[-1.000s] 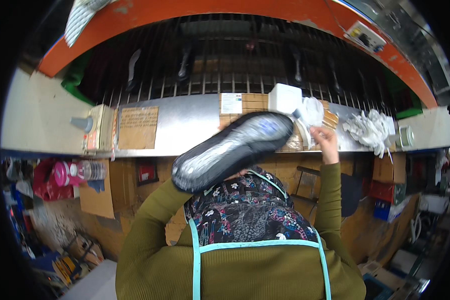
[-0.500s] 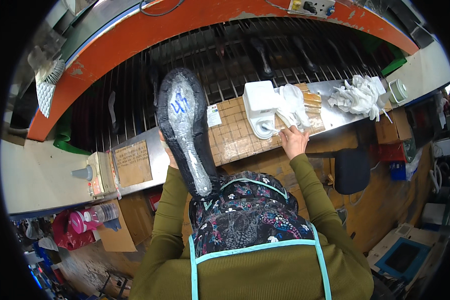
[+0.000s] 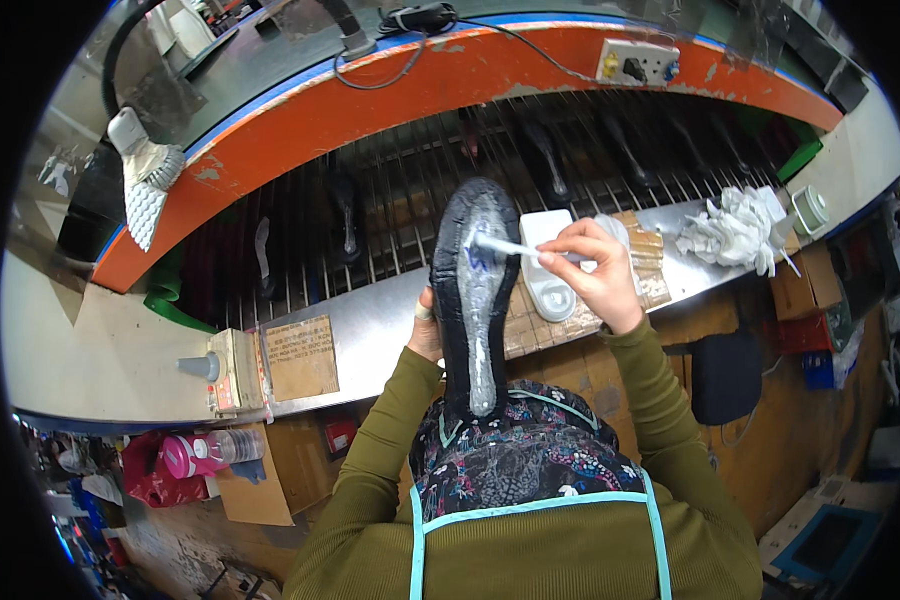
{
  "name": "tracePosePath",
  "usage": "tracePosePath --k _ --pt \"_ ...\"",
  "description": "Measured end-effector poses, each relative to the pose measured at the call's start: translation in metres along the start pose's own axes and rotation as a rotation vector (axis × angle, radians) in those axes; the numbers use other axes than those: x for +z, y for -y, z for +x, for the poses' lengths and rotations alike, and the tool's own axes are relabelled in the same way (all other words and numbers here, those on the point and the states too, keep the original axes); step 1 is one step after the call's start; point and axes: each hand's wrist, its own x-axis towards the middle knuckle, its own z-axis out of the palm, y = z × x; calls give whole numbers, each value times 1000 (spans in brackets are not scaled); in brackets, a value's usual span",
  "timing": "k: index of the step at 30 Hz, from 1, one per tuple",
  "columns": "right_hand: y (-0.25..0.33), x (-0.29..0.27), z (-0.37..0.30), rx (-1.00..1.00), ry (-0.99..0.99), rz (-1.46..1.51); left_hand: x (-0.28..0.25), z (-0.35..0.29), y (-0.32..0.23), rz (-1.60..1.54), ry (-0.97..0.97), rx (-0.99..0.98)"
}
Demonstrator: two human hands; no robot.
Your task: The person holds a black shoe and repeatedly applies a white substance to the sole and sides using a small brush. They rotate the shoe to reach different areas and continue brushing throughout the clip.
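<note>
Your left grip [image 3: 427, 330] clasps the black shoe [image 3: 457, 300] near the table [image 3: 370, 340], fingers apparently hidden behind it, likely so its sole [image 3: 480, 310] faces you; your right grip [image 3: 598, 272] pinches a slim white applicator [image 3: 510, 247] against the sole

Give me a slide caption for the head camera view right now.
Left hand holding a black shoe upper, underside up, as the right hand holds a slim white brush to it.
</note>
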Motion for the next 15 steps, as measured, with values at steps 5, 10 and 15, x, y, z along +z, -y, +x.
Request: tracePosePath --k 5,10,15 --pt "24 20 18 -328 -308 -628 9 -1 -4 -60 -1 8" --pt "26 23 6 -447 90 -429 11 -9 -10 -112 -80 71" --pt "3 24 36 -407 -255 -597 6 -9 -16 -94 -69 46"
